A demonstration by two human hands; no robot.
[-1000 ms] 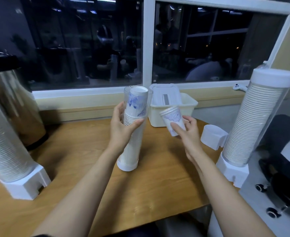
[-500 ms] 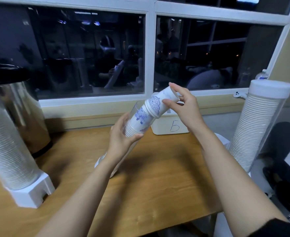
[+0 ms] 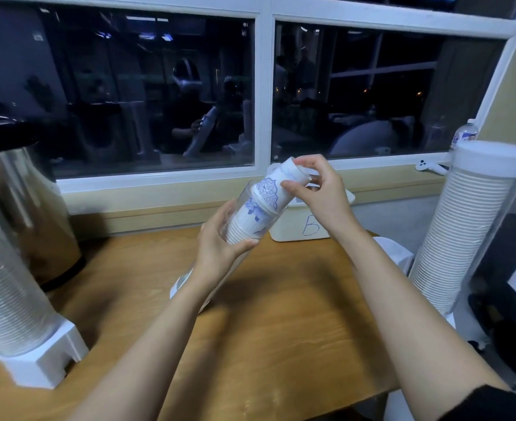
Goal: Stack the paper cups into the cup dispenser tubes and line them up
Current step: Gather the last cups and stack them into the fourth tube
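Above the wooden table [image 3: 281, 329]: gripping the tilted clear dispenser tube [image 3: 244, 221] with left hand [image 3: 217, 250], fingers curled round it; pinching the blue-patterned paper cup [image 3: 273, 189] at the tube's mouth with right hand [image 3: 320, 192].

Light wooden table [image 3: 281, 344], bit of grain showing. Way off to the left of the left hand [image 3: 217, 252] fingers [image 3: 225, 209]: big steel urn [image 3: 22, 208] at the back, plus a packed cup dispenser [image 3: 10, 299] on a white block base nearer the front edge. Right behind the right hand [image 3: 323, 197] fingers [image 3: 311, 162], pushed up by the sill: white bin [image 3: 299, 230] with a blue B scrawled on it. Down and right of those fingers, half hidden by the forearm: some white plastic piece [image 3: 398, 256]. Further right still, at the table edge: second dispenser [image 3: 463, 232], full, white cap on top. Base on the wood or off it, can't tell.
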